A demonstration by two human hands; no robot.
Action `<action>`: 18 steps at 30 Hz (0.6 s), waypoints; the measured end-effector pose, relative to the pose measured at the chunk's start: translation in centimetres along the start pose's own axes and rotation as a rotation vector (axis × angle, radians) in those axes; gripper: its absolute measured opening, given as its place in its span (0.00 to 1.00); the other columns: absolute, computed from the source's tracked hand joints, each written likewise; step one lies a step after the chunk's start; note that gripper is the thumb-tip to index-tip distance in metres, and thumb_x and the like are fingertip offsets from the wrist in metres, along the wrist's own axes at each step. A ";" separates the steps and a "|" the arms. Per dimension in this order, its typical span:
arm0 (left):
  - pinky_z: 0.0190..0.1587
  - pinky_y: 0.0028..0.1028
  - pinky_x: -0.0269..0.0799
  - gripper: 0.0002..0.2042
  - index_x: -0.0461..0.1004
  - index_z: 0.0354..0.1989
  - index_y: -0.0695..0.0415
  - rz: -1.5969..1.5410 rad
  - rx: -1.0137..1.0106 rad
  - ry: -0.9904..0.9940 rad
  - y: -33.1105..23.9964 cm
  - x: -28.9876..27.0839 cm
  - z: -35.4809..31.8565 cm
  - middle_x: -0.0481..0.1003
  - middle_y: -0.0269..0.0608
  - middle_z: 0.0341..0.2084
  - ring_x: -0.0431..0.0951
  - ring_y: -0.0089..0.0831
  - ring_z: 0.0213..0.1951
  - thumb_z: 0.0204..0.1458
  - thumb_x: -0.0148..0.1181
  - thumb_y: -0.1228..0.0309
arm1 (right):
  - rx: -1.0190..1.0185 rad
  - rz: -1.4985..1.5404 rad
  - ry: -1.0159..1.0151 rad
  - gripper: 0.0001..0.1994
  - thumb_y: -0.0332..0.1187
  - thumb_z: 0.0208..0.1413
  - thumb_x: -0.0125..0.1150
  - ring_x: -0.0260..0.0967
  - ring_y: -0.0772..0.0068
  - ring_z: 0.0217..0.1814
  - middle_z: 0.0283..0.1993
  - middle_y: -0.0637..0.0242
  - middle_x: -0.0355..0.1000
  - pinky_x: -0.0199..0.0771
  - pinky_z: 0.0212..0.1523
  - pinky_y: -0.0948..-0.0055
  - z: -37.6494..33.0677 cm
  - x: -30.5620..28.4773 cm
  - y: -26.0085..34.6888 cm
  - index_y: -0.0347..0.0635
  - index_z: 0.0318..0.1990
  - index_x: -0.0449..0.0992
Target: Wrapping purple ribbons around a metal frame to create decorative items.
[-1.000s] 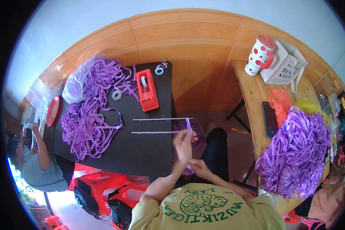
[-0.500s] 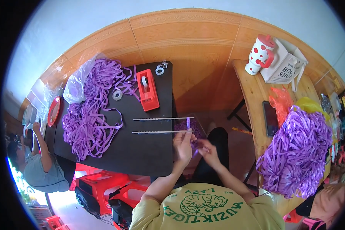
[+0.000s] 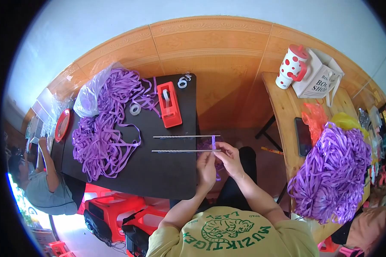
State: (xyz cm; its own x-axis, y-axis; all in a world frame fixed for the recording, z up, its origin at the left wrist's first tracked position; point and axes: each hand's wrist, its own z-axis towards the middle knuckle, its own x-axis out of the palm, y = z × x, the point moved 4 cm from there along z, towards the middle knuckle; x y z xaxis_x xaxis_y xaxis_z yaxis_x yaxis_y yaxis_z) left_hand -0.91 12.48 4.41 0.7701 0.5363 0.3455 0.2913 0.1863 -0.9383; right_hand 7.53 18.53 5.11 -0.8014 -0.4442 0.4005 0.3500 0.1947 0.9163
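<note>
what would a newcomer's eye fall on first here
Likely the big purple ribbon heap on the wooden table, right, then the looser purple strands on the dark table, left. Near the middle, the left hand and right hand meet by a ribbon strip across two thin rods.

Orange tiling skirts a pale wall; red stools stand by a black desk, a wooden desk opposite.

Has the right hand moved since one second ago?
Yes: judged against the black table, the right hand has moved forward, up the picture, to the right end of the nearer grey rod.
</note>
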 end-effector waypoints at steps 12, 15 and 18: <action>0.40 0.21 0.66 0.08 0.73 0.39 0.63 0.114 0.074 0.070 0.0 -0.4 -0.2 0.75 0.36 0.32 0.72 0.20 0.35 0.58 0.47 0.76 | -0.062 -0.039 -0.019 0.07 0.25 0.54 0.56 0.69 0.80 0.39 0.37 0.66 0.73 0.67 0.42 0.81 0.5 1.1 -0.3 0.32 0.39 0.75; 0.41 0.23 0.67 0.09 0.73 0.41 0.63 0.113 0.055 0.068 0.2 -0.6 -0.3 0.76 0.39 0.32 0.73 0.23 0.36 0.59 0.46 0.74 | -0.046 -0.022 -0.024 0.08 0.26 0.54 0.56 0.69 0.80 0.39 0.37 0.65 0.74 0.67 0.42 0.80 0.4 1.3 -0.5 0.32 0.39 0.76; 0.39 0.23 0.67 0.09 0.73 0.40 0.63 0.137 0.056 0.080 0.2 -0.7 -0.4 0.75 0.39 0.31 0.73 0.23 0.35 0.59 0.46 0.73 | -0.022 -0.003 -0.026 0.08 0.26 0.54 0.56 0.69 0.80 0.40 0.37 0.65 0.74 0.67 0.42 0.80 0.2 1.3 -0.5 0.32 0.40 0.76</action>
State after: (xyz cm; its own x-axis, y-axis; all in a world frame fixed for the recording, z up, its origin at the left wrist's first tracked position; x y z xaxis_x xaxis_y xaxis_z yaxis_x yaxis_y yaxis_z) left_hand -1.13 11.85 3.98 0.8436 0.4934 0.2120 0.1499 0.1628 -0.9752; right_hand 6.18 18.06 5.18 -0.8147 -0.4217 0.3980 0.3582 0.1737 0.9173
